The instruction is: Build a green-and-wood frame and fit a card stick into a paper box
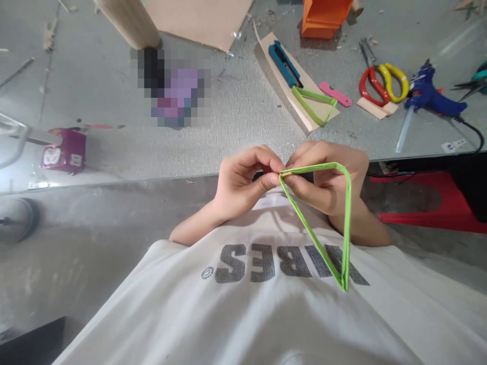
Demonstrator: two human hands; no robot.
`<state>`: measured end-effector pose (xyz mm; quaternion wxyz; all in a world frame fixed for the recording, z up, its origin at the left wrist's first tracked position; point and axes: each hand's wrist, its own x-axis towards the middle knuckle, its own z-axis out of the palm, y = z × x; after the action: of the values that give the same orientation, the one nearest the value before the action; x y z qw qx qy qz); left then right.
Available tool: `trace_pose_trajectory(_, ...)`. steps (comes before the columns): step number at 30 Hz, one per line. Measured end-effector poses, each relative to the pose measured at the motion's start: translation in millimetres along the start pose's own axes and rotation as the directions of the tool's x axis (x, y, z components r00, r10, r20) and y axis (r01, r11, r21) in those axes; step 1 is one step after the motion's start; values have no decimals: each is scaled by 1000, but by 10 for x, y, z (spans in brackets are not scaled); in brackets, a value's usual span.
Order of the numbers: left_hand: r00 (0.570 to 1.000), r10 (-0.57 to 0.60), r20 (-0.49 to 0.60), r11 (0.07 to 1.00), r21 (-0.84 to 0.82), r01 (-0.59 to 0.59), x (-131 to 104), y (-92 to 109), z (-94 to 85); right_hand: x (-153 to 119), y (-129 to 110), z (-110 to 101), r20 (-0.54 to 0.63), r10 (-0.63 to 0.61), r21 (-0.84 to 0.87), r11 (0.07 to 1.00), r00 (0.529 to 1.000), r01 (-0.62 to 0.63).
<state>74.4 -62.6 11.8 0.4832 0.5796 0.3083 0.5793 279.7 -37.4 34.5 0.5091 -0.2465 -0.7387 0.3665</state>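
Note:
A bright green folded paper strip (347, 218), bent into a triangle, hangs in front of my white shirt. Its left corner sits between the fingertips of both hands, where a small orange-tan bit shows. My left hand (247, 177) pinches that corner between thumb and forefinger. Close against it, my right hand (327, 172) grips the strip's top side just right of the corner, thumb below. A second, smaller green paper triangle (304, 104) lies on the table beyond my hands, partly on a tan cardboard piece (277, 76) with a teal box cutter (285, 63).
Right of the cardboard lie a pink small cutter (335, 94), scissors with red and yellow handles (393, 81) and a blue glue gun (433, 91) with its cord. An orange paper bag (325, 17) stands behind. A purple tape dispenser or similar block (72, 149) sits at left.

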Motion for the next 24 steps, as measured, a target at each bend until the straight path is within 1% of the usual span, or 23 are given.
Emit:
trace_pose_trajectory(4, 1000, -20, 6, 1000, 5, 20, -3, -11, 5, -17, -37, -18, 36, 41, 25, 999, 999, -42)
trace_pose_trajectory(9, 999, -32, 11, 999, -21, 32, -9, -7, 1, 14, -67, -23, 50, 3, 41, 999, 999, -5)
trace_pose_trajectory(12, 998, -59, 5, 998, -8, 59, -14, 4, 4, 30, -112, -37, 65, 26, 26, 999, 998, -28)
trace_pose_trajectory(15, 998, -65, -3, 998, -1, 65, -20, 14, 10, 28, -128, -34, 65, 47, 8, 999, 997, -47)
trace_pose_trajectory(18, 997, -72, -4, 997, -10, 72, -20, 22, -1, 18, -91, -24, 35, 69, -7, 998, 997, -69)
trace_pose_trajectory(21, 997, -72, 33, 997, -15, 73, -2, 33, -47, 12, -50, -43, 27, 59, 8, 998, 998, -60)
trace_pose_trajectory(24, 995, -42, 91, 999, 9, 41, 36, 56, -104, 12, -63, -90, 61, 122, -22, 992, 991, -121)
